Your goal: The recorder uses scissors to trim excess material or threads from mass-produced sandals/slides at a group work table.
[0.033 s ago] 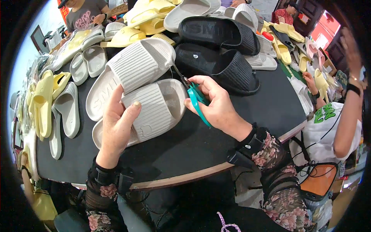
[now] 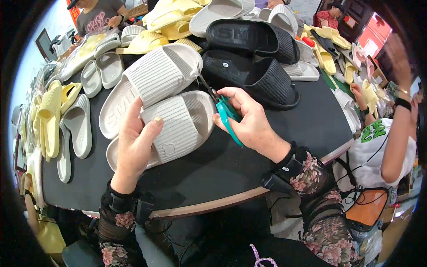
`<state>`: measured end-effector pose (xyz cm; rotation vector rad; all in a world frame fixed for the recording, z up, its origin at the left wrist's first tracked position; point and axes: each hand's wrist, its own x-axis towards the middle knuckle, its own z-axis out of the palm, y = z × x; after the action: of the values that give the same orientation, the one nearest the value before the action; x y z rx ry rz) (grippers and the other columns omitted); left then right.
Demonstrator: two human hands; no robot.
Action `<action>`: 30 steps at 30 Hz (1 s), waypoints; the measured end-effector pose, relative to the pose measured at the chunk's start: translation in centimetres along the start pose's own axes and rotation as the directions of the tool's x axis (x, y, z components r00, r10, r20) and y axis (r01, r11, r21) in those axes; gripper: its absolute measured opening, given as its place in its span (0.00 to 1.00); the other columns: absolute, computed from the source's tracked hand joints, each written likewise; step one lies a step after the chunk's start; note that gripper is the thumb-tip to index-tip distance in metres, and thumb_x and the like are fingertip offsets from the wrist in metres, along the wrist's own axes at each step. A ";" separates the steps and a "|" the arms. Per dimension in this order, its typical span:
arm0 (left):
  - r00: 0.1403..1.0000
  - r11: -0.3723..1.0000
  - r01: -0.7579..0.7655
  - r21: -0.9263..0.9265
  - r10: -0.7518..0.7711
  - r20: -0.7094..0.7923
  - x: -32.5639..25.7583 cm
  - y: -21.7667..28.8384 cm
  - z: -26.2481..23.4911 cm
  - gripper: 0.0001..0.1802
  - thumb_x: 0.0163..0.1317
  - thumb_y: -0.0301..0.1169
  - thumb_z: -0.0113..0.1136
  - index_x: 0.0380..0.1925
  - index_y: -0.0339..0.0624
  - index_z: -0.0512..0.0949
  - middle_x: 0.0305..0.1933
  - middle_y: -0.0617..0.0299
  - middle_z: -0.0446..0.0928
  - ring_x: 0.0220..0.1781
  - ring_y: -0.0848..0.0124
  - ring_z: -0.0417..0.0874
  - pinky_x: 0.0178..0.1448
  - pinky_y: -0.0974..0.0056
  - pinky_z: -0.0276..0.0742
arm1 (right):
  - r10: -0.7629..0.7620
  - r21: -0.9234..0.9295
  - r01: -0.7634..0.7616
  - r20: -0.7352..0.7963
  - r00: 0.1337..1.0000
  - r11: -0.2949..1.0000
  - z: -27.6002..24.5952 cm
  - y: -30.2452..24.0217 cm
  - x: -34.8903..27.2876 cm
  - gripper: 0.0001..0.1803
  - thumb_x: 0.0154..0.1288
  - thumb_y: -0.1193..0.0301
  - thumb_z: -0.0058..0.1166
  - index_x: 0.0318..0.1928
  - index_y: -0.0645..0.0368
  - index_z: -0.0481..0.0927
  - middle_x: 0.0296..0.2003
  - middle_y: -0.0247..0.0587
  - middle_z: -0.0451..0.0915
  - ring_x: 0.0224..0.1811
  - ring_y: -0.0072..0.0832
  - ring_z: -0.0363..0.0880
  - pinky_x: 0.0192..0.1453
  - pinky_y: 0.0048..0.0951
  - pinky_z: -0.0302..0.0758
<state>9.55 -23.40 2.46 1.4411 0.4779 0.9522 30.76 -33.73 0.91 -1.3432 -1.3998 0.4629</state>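
Two grey slide slippers lie side by side on the dark table, the far one [image 2: 153,73] partly against the near one [image 2: 178,124]. My left hand [image 2: 135,142] grips the near slipper, its thumb on the ribbed strap and a finger at the gap between the pair; its other fingers are hidden. In my right hand [image 2: 251,118] is a pair of scissors with teal handles [image 2: 226,116]. Their dark blades point up and left to the toe end of the far slipper; whether they touch it I cannot tell.
Black slippers [image 2: 249,73] lie just beyond the scissors. A heap of yellow and grey slippers [image 2: 173,20] covers the back of the table [image 2: 213,173], and more yellow [image 2: 50,120] and grey ones [image 2: 79,127] lie at the left. Another person's raised arm [image 2: 398,133] is at the right.
My hands, the scissors and the slippers hold still. At the right, the other person's raised arm has shifted slightly.
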 end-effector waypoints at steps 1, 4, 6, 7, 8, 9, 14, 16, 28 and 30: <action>0.999 1.000 -0.003 -0.001 0.003 0.034 0.1 0.0 0.0 0.32 0.60 0.21 0.51 0.64 0.26 0.55 0.58 0.51 0.69 0.56 0.70 0.73 0.58 0.67 0.68 | -0.002 0.000 0.002 0.002 1.000 1.000 0.0 0.2 0.0 0.23 0.59 0.76 0.60 0.53 0.66 0.68 0.36 0.33 0.76 0.37 0.13 0.72 0.44 0.19 0.72; 0.997 0.999 -0.037 0.028 0.035 0.071 0.0 -0.2 0.1 0.32 0.60 0.20 0.51 0.64 0.26 0.55 0.59 0.51 0.68 0.58 0.69 0.71 0.60 0.67 0.66 | -0.095 -0.042 0.093 -0.042 0.995 0.995 0.2 0.5 0.0 0.23 0.55 0.72 0.62 0.50 0.64 0.70 0.32 0.48 0.79 0.34 0.30 0.81 0.41 0.29 0.76; 0.995 0.996 -0.066 0.056 0.062 0.075 -0.1 -0.4 0.1 0.31 0.59 0.20 0.50 0.64 0.26 0.55 0.60 0.50 0.68 0.59 0.68 0.71 0.62 0.66 0.65 | -0.071 -0.151 0.068 -0.021 0.997 0.986 0.1 -0.1 0.0 0.23 0.55 0.72 0.62 0.50 0.63 0.70 0.30 0.49 0.79 0.32 0.36 0.82 0.38 0.32 0.77; 0.994 0.993 -0.076 0.094 0.068 0.085 -0.2 -0.5 0.1 0.31 0.59 0.19 0.50 0.64 0.26 0.55 0.60 0.50 0.68 0.60 0.68 0.70 0.63 0.65 0.64 | -0.072 -0.150 0.068 -0.020 0.997 0.986 0.1 -0.2 0.0 0.23 0.55 0.72 0.62 0.50 0.63 0.70 0.30 0.49 0.79 0.32 0.36 0.82 0.38 0.32 0.77; 0.993 0.987 -0.085 0.133 0.073 0.094 -0.2 -0.5 0.1 0.31 0.59 0.19 0.49 0.63 0.26 0.55 0.60 0.50 0.67 0.61 0.67 0.70 0.65 0.65 0.63 | -0.068 -0.155 0.066 -0.011 0.998 0.986 0.1 -0.3 0.0 0.23 0.55 0.72 0.61 0.50 0.63 0.70 0.30 0.49 0.79 0.32 0.36 0.82 0.37 0.33 0.76; 0.988 0.981 -0.119 0.151 0.102 0.115 -0.3 -0.2 0.4 0.31 0.59 0.18 0.49 0.64 0.26 0.55 0.60 0.49 0.67 0.61 0.67 0.69 0.65 0.64 0.62 | -0.067 -0.162 0.065 -0.003 0.998 0.985 0.1 -0.3 0.0 0.22 0.55 0.72 0.61 0.50 0.63 0.70 0.30 0.49 0.79 0.32 0.36 0.82 0.36 0.33 0.76; 0.990 0.973 -0.091 0.214 0.064 0.128 -0.4 -0.1 0.0 0.32 0.58 0.18 0.50 0.64 0.28 0.56 0.63 0.50 0.65 0.63 0.64 0.69 0.66 0.62 0.62 | -0.080 -0.208 0.076 -0.007 0.997 0.975 0.1 -0.4 0.0 0.22 0.55 0.73 0.60 0.50 0.63 0.70 0.30 0.49 0.79 0.31 0.36 0.81 0.36 0.34 0.76; 0.992 0.978 -0.059 0.202 0.034 0.125 -0.5 -0.4 0.0 0.32 0.58 0.18 0.50 0.64 0.29 0.56 0.63 0.50 0.65 0.63 0.64 0.68 0.66 0.61 0.62 | -0.071 -0.211 0.069 -0.006 0.997 0.975 0.1 -0.4 -0.1 0.22 0.55 0.73 0.60 0.50 0.63 0.70 0.30 0.49 0.79 0.31 0.36 0.81 0.35 0.34 0.76; 0.993 0.985 -0.065 0.158 0.049 0.104 -0.8 -0.1 0.1 0.32 0.59 0.16 0.50 0.64 0.27 0.55 0.61 0.50 0.67 0.61 0.67 0.70 0.64 0.65 0.64 | -0.069 -0.125 0.067 -0.014 0.998 0.990 0.0 0.0 -0.2 0.21 0.56 0.73 0.59 0.50 0.64 0.70 0.32 0.53 0.80 0.33 0.43 0.82 0.36 0.34 0.77; 0.992 0.977 -0.088 0.196 0.068 0.109 -0.7 -0.2 -0.2 0.32 0.59 0.17 0.50 0.64 0.26 0.55 0.61 0.50 0.67 0.61 0.66 0.70 0.64 0.65 0.64 | -0.086 -0.132 0.079 -0.049 0.995 0.988 0.1 0.4 -0.1 0.22 0.56 0.73 0.60 0.50 0.64 0.70 0.32 0.52 0.80 0.33 0.41 0.82 0.37 0.34 0.77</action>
<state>9.03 -23.83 2.02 1.6926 0.4545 0.9075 30.84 -33.68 0.48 -1.3852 -1.4548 0.2821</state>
